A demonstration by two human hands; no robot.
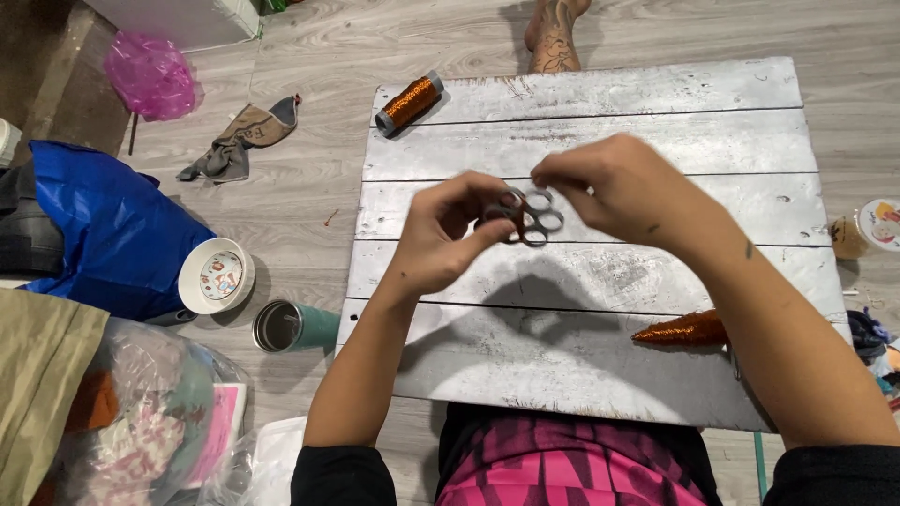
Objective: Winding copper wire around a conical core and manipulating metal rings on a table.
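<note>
Head view shows us our left hand [441, 230] pinching the left side of a small bunch of grey rings [530, 217], with its fingers curled tight on it. We see the rings stuck together like little round tubes, with thin copper-coloured wire on them, held up over the middle of the silver wooden board [600, 365]. Our right hand [619, 187] pinches the top of the rings with bent fingers.

Cluster of small grey joined rings [531, 218], flower-shaped, held above silver plank board, partly wrapped in coppery thread
</note>
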